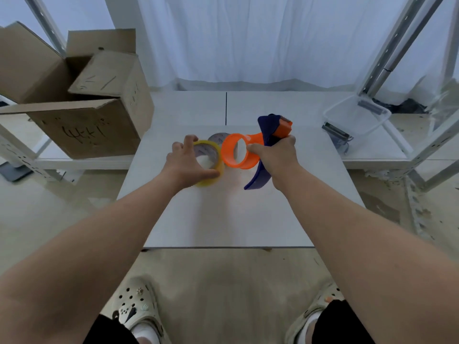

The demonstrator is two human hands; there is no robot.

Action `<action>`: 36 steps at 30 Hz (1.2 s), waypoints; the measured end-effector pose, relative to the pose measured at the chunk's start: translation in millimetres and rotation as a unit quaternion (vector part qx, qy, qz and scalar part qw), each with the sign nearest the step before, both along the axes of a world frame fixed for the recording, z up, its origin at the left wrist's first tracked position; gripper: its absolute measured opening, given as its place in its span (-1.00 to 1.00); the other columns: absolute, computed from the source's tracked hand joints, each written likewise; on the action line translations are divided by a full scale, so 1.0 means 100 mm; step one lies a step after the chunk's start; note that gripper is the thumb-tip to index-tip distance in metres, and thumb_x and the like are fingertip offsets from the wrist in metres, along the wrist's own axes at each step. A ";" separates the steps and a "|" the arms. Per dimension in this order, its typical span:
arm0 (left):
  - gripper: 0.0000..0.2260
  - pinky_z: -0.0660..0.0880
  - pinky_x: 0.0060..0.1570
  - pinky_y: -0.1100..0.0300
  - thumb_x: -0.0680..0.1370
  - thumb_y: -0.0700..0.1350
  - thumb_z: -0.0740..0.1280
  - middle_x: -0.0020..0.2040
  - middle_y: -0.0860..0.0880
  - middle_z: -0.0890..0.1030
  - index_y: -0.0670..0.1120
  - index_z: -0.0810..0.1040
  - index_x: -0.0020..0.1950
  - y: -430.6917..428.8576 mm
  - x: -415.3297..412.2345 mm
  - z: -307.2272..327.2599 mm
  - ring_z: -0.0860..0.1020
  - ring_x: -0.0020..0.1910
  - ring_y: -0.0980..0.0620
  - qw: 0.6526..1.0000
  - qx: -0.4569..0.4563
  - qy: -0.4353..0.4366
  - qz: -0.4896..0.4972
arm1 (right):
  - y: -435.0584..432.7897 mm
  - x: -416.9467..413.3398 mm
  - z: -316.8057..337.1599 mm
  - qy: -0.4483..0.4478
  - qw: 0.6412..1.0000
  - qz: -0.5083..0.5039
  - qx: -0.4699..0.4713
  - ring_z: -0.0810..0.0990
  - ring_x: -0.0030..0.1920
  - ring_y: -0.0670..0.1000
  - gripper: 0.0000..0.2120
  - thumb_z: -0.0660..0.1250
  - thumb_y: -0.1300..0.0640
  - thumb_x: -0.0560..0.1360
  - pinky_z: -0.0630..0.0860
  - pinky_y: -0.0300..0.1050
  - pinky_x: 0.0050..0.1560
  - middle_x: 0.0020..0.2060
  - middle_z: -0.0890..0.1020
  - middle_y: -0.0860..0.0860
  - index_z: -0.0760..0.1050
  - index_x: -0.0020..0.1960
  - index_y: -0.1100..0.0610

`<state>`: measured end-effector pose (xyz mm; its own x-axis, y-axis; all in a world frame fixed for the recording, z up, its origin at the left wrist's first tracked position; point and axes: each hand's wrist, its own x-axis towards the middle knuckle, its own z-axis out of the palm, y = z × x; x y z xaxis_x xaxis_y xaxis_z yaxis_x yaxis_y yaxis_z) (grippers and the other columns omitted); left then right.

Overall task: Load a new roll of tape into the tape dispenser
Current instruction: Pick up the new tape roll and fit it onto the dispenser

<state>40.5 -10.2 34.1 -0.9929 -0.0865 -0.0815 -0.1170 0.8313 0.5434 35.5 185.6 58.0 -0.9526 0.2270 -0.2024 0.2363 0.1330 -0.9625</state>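
A yellowish clear tape roll (215,170) rests on the white table (223,219), and my left hand (188,162) grips it from above, thumb at its near side and fingers over its far rim. Just behind it a second roll (218,138) shows only its top edge. My right hand (275,155) holds the tape dispenser (263,145) by its blue handle, lifted slightly off the table. The dispenser's empty orange hub ring (236,155) faces left, right beside the yellowish roll. An orange and blue head sticks up behind my right hand.
An open cardboard box (82,105) stands on a low shelf at the left. A clear plastic bin (355,120) sits at the right on another shelf, between metal rack posts (387,58). A white curtain hangs behind the table. My feet are below the table's near edge.
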 end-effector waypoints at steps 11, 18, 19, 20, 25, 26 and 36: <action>-0.07 0.31 0.36 0.13 0.23 -0.01 0.60 0.13 0.18 0.35 -0.08 0.11 0.43 -0.09 0.15 0.72 0.32 0.36 0.01 0.963 0.121 0.211 -0.112 | -0.06 -0.15 0.42 0.018 0.998 0.000 -0.057 0.58 0.06 0.12 -0.29 0.51 0.15 0.33 0.58 0.00 0.05 0.02 0.48 0.03 0.14 0.30 0.13; -0.05 0.25 0.39 0.10 0.22 0.02 0.59 0.26 0.12 0.28 -0.06 0.10 0.44 0.01 0.08 0.80 0.27 0.31 0.11 0.953 0.093 0.225 -0.180 | -0.06 -0.17 0.43 0.011 0.997 0.016 -0.071 0.61 0.09 0.15 -0.29 0.50 0.17 0.35 0.59 -0.04 0.00 0.05 0.51 0.02 0.12 0.31 0.06; -0.04 0.27 0.39 0.07 0.21 0.05 0.58 0.32 0.05 0.28 -0.05 0.09 0.45 0.01 0.05 0.80 0.28 0.34 0.07 0.952 0.091 0.224 -0.186 | -0.04 -0.18 0.42 0.009 0.997 0.020 -0.070 0.61 0.08 0.15 -0.30 0.49 0.18 0.36 0.59 -0.05 -0.02 0.08 0.52 0.05 0.12 0.31 0.06; -0.03 0.29 0.39 0.06 0.21 0.08 0.57 0.37 -0.01 0.26 -0.03 0.07 0.46 0.02 0.03 0.80 0.28 0.34 0.06 0.953 0.085 0.220 -0.188 | -0.03 -0.18 0.41 0.006 0.997 0.024 -0.070 0.62 0.07 0.15 -0.31 0.47 0.19 0.37 0.59 -0.07 -0.04 0.11 0.53 0.07 0.12 0.32 0.06; 0.00 0.27 0.32 0.15 0.23 0.11 0.56 0.44 -0.03 0.18 0.00 0.03 0.49 0.06 -0.02 0.79 0.21 0.36 0.09 0.958 0.056 0.204 -0.194 | 0.00 -0.21 0.40 -0.013 0.996 0.021 -0.088 0.61 0.07 0.15 -0.38 0.37 0.24 0.43 0.60 -0.03 0.01 0.17 0.54 0.11 0.13 0.37 0.06; 0.00 0.26 0.33 0.15 0.24 0.11 0.56 0.45 -0.03 0.18 0.00 0.02 0.50 0.06 -0.02 0.79 0.20 0.39 0.06 0.959 0.051 0.201 -0.195 | 0.01 -0.21 0.39 -0.015 0.995 0.017 -0.095 0.62 0.07 0.15 -0.40 0.37 0.22 0.44 0.60 -0.03 0.01 0.16 0.55 0.12 0.15 0.36 0.06; 0.05 0.30 0.36 0.03 0.23 0.22 0.52 0.49 -0.02 0.11 -0.02 -0.01 0.52 0.13 -0.03 0.74 0.17 0.45 -0.05 0.968 -0.014 0.174 -0.181 | 0.02 -0.16 0.39 -0.009 0.993 0.015 -0.120 0.62 0.02 0.10 -0.44 0.34 -0.09 0.48 0.58 -0.12 -0.11 0.15 0.56 0.07 0.19 0.36 0.05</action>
